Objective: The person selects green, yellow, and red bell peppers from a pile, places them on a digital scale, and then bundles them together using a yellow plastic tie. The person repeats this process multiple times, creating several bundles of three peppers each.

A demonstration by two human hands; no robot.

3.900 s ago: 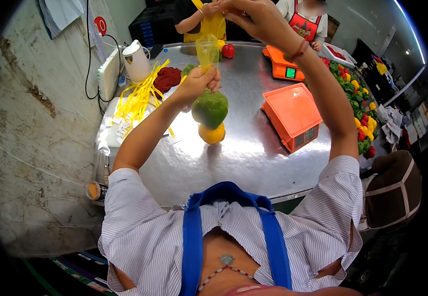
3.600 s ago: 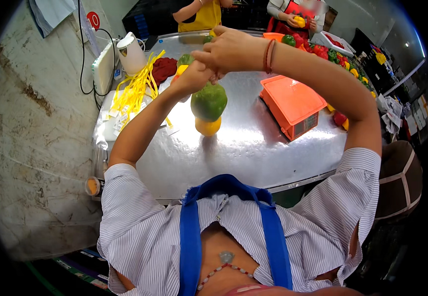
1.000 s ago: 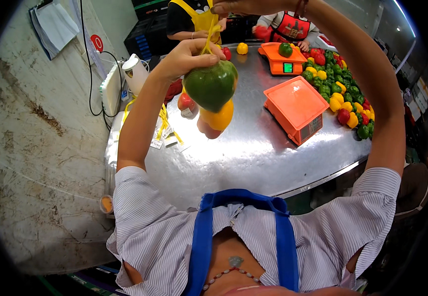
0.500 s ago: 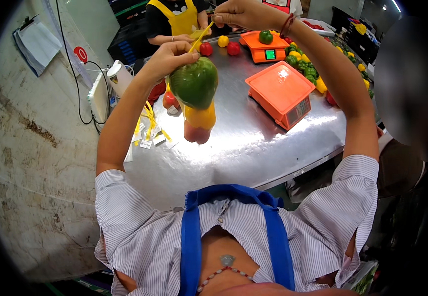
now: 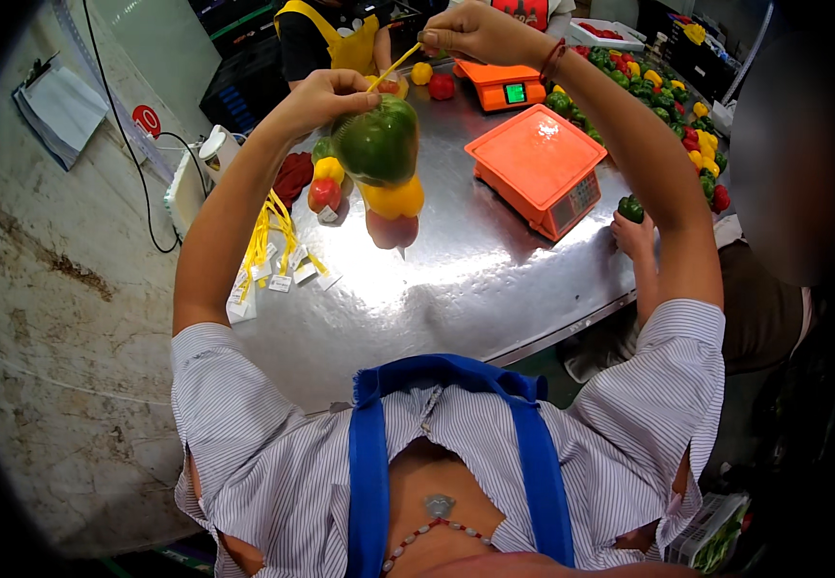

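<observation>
My left hand (image 5: 326,101) pinches the gathered top of a clear mesh bag of bell peppers. The bag hangs upright above the metal table, with a green pepper (image 5: 379,143) on top, a yellow pepper (image 5: 394,198) below it and a red pepper (image 5: 391,231) at the bottom. A thin yellow tie (image 5: 398,65) runs taut from the bag's neck up to the right. My right hand (image 5: 475,34) is closed on the tie's far end. Behind the bag stands a similar stack of peppers, its red pepper (image 5: 324,195) at the bottom bearing a white label.
Yellow ties with white tags (image 5: 278,252) lie at the table's left. An orange scale (image 5: 536,159) stands right of the bag, another orange scale (image 5: 502,89) behind it. Loose peppers (image 5: 663,101) fill the far right. A co-worker's hand (image 5: 635,236) holds a green pepper at the right edge.
A co-worker's hand with a green pepper has come into view beside my right forearm. The view has shifted slightly; both my hands keep their hold, the tie still taut between them.
</observation>
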